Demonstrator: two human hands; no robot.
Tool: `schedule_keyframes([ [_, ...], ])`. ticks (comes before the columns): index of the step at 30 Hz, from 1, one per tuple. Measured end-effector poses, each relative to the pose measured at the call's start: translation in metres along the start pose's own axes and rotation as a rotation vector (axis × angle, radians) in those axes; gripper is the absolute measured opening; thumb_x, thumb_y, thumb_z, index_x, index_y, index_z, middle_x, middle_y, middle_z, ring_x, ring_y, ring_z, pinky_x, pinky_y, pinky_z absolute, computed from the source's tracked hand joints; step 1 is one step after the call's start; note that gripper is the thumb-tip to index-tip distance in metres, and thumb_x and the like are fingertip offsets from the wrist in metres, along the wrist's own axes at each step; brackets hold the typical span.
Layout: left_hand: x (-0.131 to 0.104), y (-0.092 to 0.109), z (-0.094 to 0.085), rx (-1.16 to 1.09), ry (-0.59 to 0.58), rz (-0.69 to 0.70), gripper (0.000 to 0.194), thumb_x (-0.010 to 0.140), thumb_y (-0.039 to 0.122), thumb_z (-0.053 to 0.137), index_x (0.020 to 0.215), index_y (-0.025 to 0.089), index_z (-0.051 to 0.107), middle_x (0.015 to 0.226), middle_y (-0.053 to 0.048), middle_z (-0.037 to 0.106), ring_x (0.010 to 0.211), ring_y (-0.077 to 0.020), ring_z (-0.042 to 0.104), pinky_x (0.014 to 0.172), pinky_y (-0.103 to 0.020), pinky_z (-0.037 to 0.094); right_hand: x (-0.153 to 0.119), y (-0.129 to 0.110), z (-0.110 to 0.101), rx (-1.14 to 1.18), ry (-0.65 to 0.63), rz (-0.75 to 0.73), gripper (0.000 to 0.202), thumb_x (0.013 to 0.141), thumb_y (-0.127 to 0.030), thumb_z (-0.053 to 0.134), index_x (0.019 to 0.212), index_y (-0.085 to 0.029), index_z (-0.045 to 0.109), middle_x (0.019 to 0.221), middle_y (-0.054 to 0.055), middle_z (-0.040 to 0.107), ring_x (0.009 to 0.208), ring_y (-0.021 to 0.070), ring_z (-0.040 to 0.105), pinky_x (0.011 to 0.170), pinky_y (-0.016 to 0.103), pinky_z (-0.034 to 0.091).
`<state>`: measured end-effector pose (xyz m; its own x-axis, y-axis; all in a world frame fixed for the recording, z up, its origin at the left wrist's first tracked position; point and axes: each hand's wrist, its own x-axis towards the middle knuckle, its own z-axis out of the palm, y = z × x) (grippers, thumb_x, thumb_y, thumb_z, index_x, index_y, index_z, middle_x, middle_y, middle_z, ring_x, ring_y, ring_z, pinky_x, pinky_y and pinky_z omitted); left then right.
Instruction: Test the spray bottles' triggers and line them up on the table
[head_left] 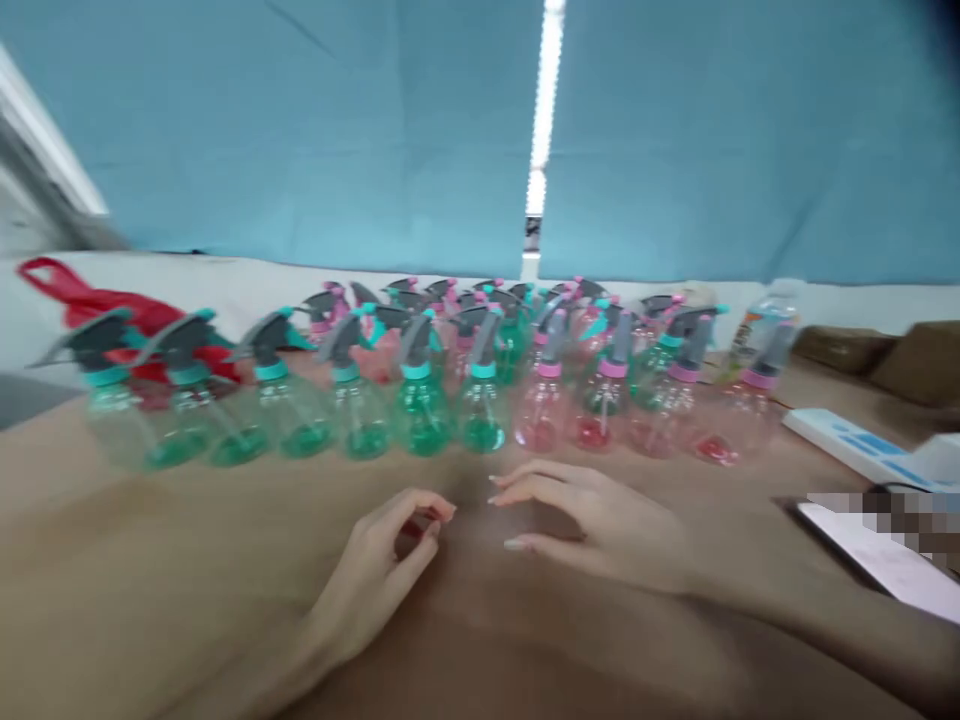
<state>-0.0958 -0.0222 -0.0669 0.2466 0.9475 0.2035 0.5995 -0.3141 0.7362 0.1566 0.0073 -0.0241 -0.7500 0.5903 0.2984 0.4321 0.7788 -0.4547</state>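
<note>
My left hand [379, 565] hovers over the brown table [187, 560] with its fingers loosely curled, the thumb tip a little apart from the fingertips, and nothing visible in it. To its right, my right hand [600, 525] has its fingers and thumb spread apart and holds nothing. Beyond both hands stands a front row of spray bottles. Those on the left, such as a green spray bottle [427, 415], have turquoise collars; on the right, ones like a pink spray bottle [541, 415] have pink collars. All have grey trigger heads. The hands touch none of them.
More spray bottles [514, 340] crowd behind the front row. A red bag [142, 310] lies at the back left. On the right are a labelled clear bottle [757, 320], a white power strip [855, 445], a phone-like slab [877, 560] and brown boxes [926, 360]. Blue cloth [337, 140] hangs behind.
</note>
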Motion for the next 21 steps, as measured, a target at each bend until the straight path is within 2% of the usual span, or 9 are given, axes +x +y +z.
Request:
schedule_keyframes([
  [4, -0.04, -0.021, -0.045, 0.024, 0.127, -0.099, 0.019, 0.085, 0.021, 0.047, 0.097, 0.027, 0.06, 0.093, 0.001, 0.067, 0.078, -0.0161, 0.065, 0.07, -0.029, 0.052, 0.064, -0.018, 0.043, 0.048, 0.016, -0.226, 0.029, 0.092, -0.027, 0.051, 0.12, -0.025, 0.055, 0.124, 0.007, 0.06, 0.114, 0.0192, 0.056, 0.096, 0.039, 0.047],
  [7, -0.057, -0.038, -0.072, -0.01, 0.33, -0.17, 0.014, 0.083, 0.027, 0.051, 0.091, 0.024, 0.062, 0.086, -0.001, 0.068, 0.069, -0.0171, 0.065, 0.064, -0.03, 0.053, 0.11, -0.036, 0.074, 0.053, 0.019, -0.277, 0.032, 0.09, -0.027, 0.053, 0.122, -0.027, 0.055, 0.125, 0.006, 0.059, 0.116, 0.0211, 0.055, 0.097, 0.041, 0.046],
  [10, -0.064, -0.061, -0.101, 0.001, 0.526, -0.211, 0.016, 0.082, 0.033, 0.052, 0.091, 0.022, 0.06, 0.086, -0.003, 0.067, 0.076, -0.0204, 0.065, 0.064, -0.032, 0.054, 0.151, -0.054, 0.1, 0.068, 0.018, -0.282, 0.037, 0.089, -0.027, 0.055, 0.126, -0.027, 0.052, 0.129, 0.007, 0.056, 0.117, 0.0228, 0.054, 0.098, 0.043, 0.045],
  [13, -0.061, -0.086, -0.137, 0.045, 0.714, -0.231, 0.016, 0.078, 0.027, 0.057, 0.092, 0.02, 0.059, 0.093, -0.004, 0.065, 0.085, -0.0215, 0.063, 0.072, -0.035, 0.053, 0.187, -0.065, 0.124, 0.086, 0.028, -0.291, 0.039, 0.089, -0.026, 0.055, 0.128, -0.024, 0.051, 0.13, 0.009, 0.055, 0.119, 0.0229, 0.052, 0.101, 0.043, 0.042],
  [17, -0.042, -0.113, -0.18, 0.123, 0.965, -0.283, 0.03, 0.081, 0.022, 0.061, 0.11, 0.016, 0.054, 0.114, -0.009, 0.058, 0.094, -0.0212, 0.06, 0.081, -0.039, 0.051, 0.223, -0.078, 0.153, 0.138, 0.067, -0.29, 0.043, 0.088, -0.025, 0.055, 0.131, -0.024, 0.048, 0.132, 0.009, 0.053, 0.12, 0.0236, 0.051, 0.1, 0.045, 0.042],
  [19, -0.029, -0.124, -0.194, 0.164, 1.043, -0.31, 0.032, 0.088, 0.028, 0.058, 0.117, 0.015, 0.053, 0.118, -0.01, 0.056, 0.098, -0.0223, 0.06, 0.082, -0.042, 0.052, 0.236, -0.085, 0.165, 0.172, 0.086, -0.288, 0.045, 0.088, -0.024, 0.055, 0.132, -0.024, 0.046, 0.131, 0.01, 0.053, 0.12, 0.0245, 0.052, 0.099, 0.046, 0.044],
  [21, -0.015, -0.135, -0.204, 0.197, 1.072, -0.306, 0.033, 0.09, 0.031, 0.056, 0.119, 0.015, 0.053, 0.12, -0.01, 0.057, 0.101, -0.023, 0.06, 0.084, -0.044, 0.052, 0.245, -0.092, 0.174, 0.2, 0.101, -0.29, 0.047, 0.088, -0.023, 0.055, 0.134, -0.023, 0.045, 0.132, 0.011, 0.053, 0.12, 0.0254, 0.051, 0.099, 0.047, 0.043],
])
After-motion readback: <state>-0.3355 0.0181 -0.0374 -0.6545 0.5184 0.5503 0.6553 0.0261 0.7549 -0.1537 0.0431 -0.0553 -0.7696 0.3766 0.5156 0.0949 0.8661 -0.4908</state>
